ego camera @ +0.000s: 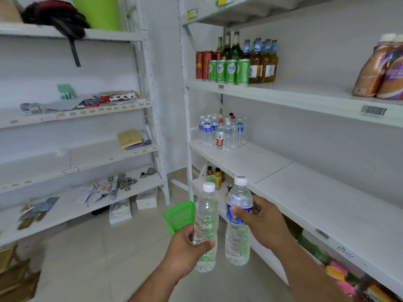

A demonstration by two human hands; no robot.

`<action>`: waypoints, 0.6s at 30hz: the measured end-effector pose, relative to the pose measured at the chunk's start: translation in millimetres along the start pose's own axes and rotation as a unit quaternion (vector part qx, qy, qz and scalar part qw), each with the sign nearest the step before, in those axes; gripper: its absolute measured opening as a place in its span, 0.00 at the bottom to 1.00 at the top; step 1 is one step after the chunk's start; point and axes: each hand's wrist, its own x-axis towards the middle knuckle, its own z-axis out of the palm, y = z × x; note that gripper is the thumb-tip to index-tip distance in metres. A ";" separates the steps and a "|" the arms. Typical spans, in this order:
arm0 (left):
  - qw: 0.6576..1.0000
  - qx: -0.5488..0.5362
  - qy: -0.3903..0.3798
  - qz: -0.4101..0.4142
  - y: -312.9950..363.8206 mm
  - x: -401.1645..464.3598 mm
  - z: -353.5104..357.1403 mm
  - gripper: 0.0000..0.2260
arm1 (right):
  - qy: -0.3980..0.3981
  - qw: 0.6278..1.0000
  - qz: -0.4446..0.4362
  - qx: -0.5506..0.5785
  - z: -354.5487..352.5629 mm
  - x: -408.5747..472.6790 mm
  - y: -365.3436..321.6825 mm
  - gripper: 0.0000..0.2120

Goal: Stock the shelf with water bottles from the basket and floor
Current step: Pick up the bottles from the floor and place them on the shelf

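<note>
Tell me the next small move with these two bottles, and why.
Probably carry both forward and stand them beside the water bottles already on the middle shelf. Each hand grips one upright: the left hand a plain bottle, the right hand a blue-labelled bottle, and the shelf beside that cluster is bare.

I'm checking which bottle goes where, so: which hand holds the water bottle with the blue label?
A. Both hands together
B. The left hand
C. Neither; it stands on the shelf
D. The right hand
D: the right hand grips the blue-labelled bottle, while the left hand holds the unlabelled bottle.
</note>
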 end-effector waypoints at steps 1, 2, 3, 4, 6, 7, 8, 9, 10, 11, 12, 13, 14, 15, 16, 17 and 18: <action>1.000 -0.002 0.004 0.002 -0.5 6.8 -10.7 0.11 | 0.001 1.000 -0.003 -0.003 9.7 5.2 -5.9 0.11; 1.000 -0.003 0.004 0.003 -1.2 13.4 -21.8 0.11 | 0.002 1.000 -0.005 -0.005 20.1 10.3 -12.7 0.12; 1.000 -0.004 0.001 0.005 -1.7 20.1 -32.8 0.12 | 0.004 1.000 -0.005 -0.006 30.5 15.5 -19.6 0.12; 1.000 -0.003 -0.002 0.009 -2.4 26.7 -43.4 0.11 | 0.007 1.000 -0.007 -0.007 40.9 20.9 -26.0 0.12; 1.000 -0.004 -0.007 0.013 -3.8 40.0 -63.6 0.11 | 0.013 1.000 -0.007 -0.011 61.2 31.8 -37.0 0.12; 1.000 -0.007 -0.008 0.012 -4.4 46.2 -73.2 0.11 | 0.014 1.000 -0.006 -0.012 71.0 37.2 -41.7 0.12; 1.000 -0.009 -0.011 0.011 -4.6 52.2 -82.4 0.12 | 0.012 1.000 -0.004 -0.011 80.7 42.3 -45.7 0.12; 1.000 -0.012 -0.014 0.010 -4.6 57.7 -91.0 0.12 | 0.009 1.000 -0.002 -0.009 89.5 47.0 -49.0 0.12; 1.000 -0.012 -0.017 0.010 -4.8 63.0 -99.0 0.12 | 0.006 1.000 -0.002 -0.008 97.6 51.6 -51.6 0.13; 1.000 -0.012 -0.018 0.012 -5.3 70.0 -108.1 0.13 | 0.004 1.000 -0.003 -0.009 106.5 58.4 -53.9 0.12; 1.000 -0.011 -0.018 0.013 -4.6 74.6 -114.1 0.13 | 0.002 1.000 -0.001 -0.009 112.2 62.7 -55.9 0.12; 1.000 -0.011 -0.017 0.013 -3.6 79.6 -119.6 0.12 | 0.002 1.000 0.001 -0.010 117.3 67.5 -58.4 0.13; 1.000 -0.013 -0.014 0.012 -3.7 86.4 -126.3 0.12 | 0.002 1.000 0.002 -0.014 123.9 74.3 -61.2 0.13; 1.000 -0.015 -0.011 0.011 -4.3 93.4 -132.5 0.12 | 0.002 1.000 0.004 -0.020 130.4 81.5 -62.9 0.14; 1.000 -0.017 -0.010 0.010 -5.1 101.0 -138.2 0.11 | 0.001 1.000 0.006 -0.026 136.7 88.7 -64.1 0.14; 1.000 -0.017 -0.009 0.009 -6.0 108.6 -143.3 0.11 | 0.000 1.000 0.008 -0.030 142.5 96.0 -64.5 0.15; 1.000 -0.016 -0.009 0.009 -7.0 116.4 -147.9 0.11 | 0.001 0.999 0.008 -0.032 148.0 103.7 -63.9 0.15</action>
